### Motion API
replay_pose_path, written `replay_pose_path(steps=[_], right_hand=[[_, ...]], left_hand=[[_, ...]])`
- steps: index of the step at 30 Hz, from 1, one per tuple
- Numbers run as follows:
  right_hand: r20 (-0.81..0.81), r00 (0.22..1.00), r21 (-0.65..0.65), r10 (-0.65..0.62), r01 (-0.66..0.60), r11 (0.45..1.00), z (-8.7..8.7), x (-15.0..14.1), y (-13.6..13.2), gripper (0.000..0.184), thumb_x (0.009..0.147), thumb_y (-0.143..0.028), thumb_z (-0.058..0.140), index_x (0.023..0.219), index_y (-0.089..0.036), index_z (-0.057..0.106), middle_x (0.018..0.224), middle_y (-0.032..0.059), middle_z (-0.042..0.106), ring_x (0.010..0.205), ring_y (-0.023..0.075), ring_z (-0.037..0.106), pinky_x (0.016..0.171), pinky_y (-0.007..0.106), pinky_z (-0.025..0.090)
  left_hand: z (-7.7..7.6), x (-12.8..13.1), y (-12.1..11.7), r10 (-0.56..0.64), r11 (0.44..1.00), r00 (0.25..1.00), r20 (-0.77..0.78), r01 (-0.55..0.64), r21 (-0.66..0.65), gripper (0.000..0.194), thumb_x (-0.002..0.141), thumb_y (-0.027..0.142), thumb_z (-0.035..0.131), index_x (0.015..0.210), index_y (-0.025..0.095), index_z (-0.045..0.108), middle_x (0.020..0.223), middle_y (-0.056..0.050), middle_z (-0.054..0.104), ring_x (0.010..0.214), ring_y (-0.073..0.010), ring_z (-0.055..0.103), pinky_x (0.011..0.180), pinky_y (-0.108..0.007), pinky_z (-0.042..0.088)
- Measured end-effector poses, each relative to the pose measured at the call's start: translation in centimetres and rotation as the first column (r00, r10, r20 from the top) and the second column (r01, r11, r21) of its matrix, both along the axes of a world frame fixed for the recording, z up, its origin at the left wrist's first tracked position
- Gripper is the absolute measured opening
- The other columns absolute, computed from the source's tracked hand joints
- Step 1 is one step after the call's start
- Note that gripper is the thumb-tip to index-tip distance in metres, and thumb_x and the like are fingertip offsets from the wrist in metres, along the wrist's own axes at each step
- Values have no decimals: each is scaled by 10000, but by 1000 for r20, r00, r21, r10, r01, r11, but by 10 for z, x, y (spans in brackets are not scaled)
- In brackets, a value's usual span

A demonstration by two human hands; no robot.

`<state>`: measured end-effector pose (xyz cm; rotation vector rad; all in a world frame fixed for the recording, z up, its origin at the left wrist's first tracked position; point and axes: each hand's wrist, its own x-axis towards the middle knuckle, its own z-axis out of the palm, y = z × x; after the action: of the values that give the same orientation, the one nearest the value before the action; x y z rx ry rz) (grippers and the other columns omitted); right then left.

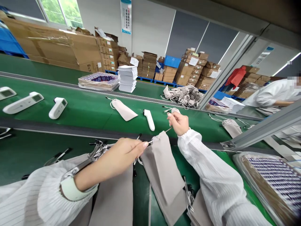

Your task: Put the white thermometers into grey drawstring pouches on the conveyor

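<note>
A grey drawstring pouch [162, 169] hangs between my two hands over the near green table. My left hand [127, 152] pinches the cord at the pouch's left top corner. My right hand [179, 123] pinches the other cord end and holds it up and to the right, so the pouch mouth is gathered. More grey pouches [113, 201] lie flat under my arms. On the green conveyor belt [94, 106] just beyond my hands lie a white handheld thermometer [149, 119] and a filled grey pouch [123, 110].
More white thermometers [57, 107] [22, 103] lie on the belt at left. A heap of corded pouches [185, 94], a stack of white boxes [127, 78] and a tray [98, 81] sit behind. Another tray [272, 179] is at right. A person in white [272, 94] works at far right.
</note>
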<state>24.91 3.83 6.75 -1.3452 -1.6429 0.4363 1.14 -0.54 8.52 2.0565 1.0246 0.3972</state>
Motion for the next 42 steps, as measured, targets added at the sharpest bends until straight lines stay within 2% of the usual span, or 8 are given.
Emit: replay_pose_path(steps=[7, 12, 15, 18, 24, 34, 38, 42], right_hand=[[-357, 560, -292, 748, -827, 480, -11, -53, -30, 604, 551, -345, 704, 1070, -177, 446, 753, -15, 563, 661, 108, 539, 624, 239, 436], [-122, 982, -82, 143, -153, 985, 4, -2, -2, 540, 581, -315, 631, 1070, -186, 440, 914, 35, 548, 796, 166, 533, 736, 316, 425], [183, 852, -25, -491, 503, 864, 0, 47, 23, 641, 624, -382, 579, 1197, -208, 350, 934, 70, 561, 842, 241, 535, 744, 379, 404], [512, 603, -19, -611, 719, 694, -20, 65, 34, 667, 673, -436, 534, 1255, -183, 330, 1083, 156, 512, 990, 324, 471, 797, 453, 350], [686, 663, -29, -298, 435, 900, -52, 25, 44, 494, 796, -495, 375, 1178, -189, 444, 1086, 132, 532, 1041, 267, 449, 868, 403, 321], [225, 946, -294, -233, 294, 909, -51, 6, 78, 534, 782, -238, 470, 1256, -146, 243, 1016, 118, 570, 921, 204, 566, 796, 378, 434], [-229, 955, 138, 190, -162, 977, -15, -10, 38, 651, 783, -338, 481, 1294, -262, 84, 1184, 84, 454, 943, 168, 558, 774, 329, 475], [-92, 937, 391, 336, -276, 878, -9, -35, 2, 503, 742, -341, 562, 1185, -290, 331, 1183, 51, 420, 1015, 186, 497, 815, 337, 456]], left_hand=[[5, 2, -11, -40, 996, 965, 258, 18, 89, 356, 889, 348, 274, 667, 188, 503, 621, 21, 504, 662, -123, 466, 632, -229, 377], [-21, 7, -10, -8, 930, 999, 48, -11, 368, 230, 857, 362, 396, 984, 230, 536, 1049, -25, 493, 982, -179, 421, 851, -303, 340], [-46, 11, -3, -11, 862, 978, -208, 115, 495, 255, 859, 309, 413, 1066, 201, 516, 1032, -59, 528, 991, -220, 420, 844, -359, 330], [-62, 14, -1, 14, 819, 931, -364, 198, 538, 198, 862, 245, 416, 961, 172, 571, 920, -65, 565, 938, -229, 445, 802, -366, 329], [-67, 16, -6, 20, 765, 918, -397, 242, 598, 136, 844, 224, 466, 875, 190, 595, 872, -38, 550, 872, -208, 473, 735, -336, 316], [-75, 14, -10, -3, 610, 934, -357, 285, 739, 145, 829, 98, 461, 798, 156, 591, 768, -30, 571, 771, -184, 479, 702, -323, 286], [-72, 16, -11, -35, 672, 943, -332, 268, 690, 154, 846, 127, 440, 739, 164, 545, 730, -10, 554, 785, -186, 452, 697, -332, 265], [-68, 17, -6, -88, 719, 931, -355, 306, 624, 138, 857, 192, 434, 748, 165, 514, 746, -9, 560, 813, -197, 437, 688, -322, 271]])
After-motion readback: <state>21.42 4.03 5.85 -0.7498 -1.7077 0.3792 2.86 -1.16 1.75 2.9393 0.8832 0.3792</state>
